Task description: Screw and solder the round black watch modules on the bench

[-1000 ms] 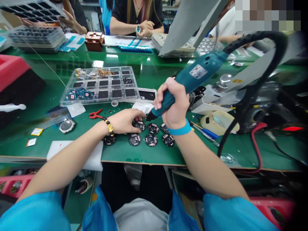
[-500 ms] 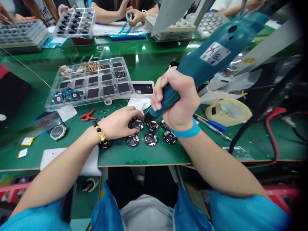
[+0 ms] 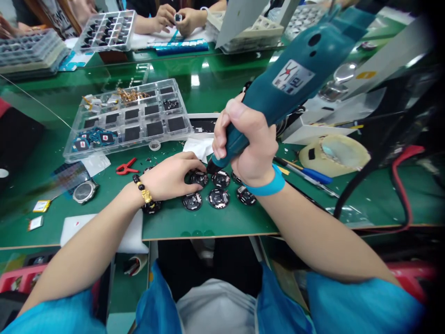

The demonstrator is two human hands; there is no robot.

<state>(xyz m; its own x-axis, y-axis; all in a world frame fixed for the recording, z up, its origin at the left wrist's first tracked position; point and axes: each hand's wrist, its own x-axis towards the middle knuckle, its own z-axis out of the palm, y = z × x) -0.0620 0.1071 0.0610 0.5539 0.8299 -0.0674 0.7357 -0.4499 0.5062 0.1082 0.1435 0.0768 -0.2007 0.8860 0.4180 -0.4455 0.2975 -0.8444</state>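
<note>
rotary tool point(image 3: 306, 69): rear cut off by frame | circuit boards point(image 3: 219, 198): parts too small to tell

The person wears a thin blue smock point(image 3: 151, 301) with loose sleeves point(image 3: 361, 304), and it is open at the front. Below the hands, a white shirt point(image 3: 215, 308) is showing between the two blue sides. The left hand point(image 3: 170, 176) is bare, and on its wrist there is a bracelet point(image 3: 142, 189) of round black beads with a gold-coloured charm point(image 3: 147, 196). The right hand point(image 3: 248, 144) is also bare, and a plain teal wristband point(image 3: 267, 183) is on its wrist.
</note>
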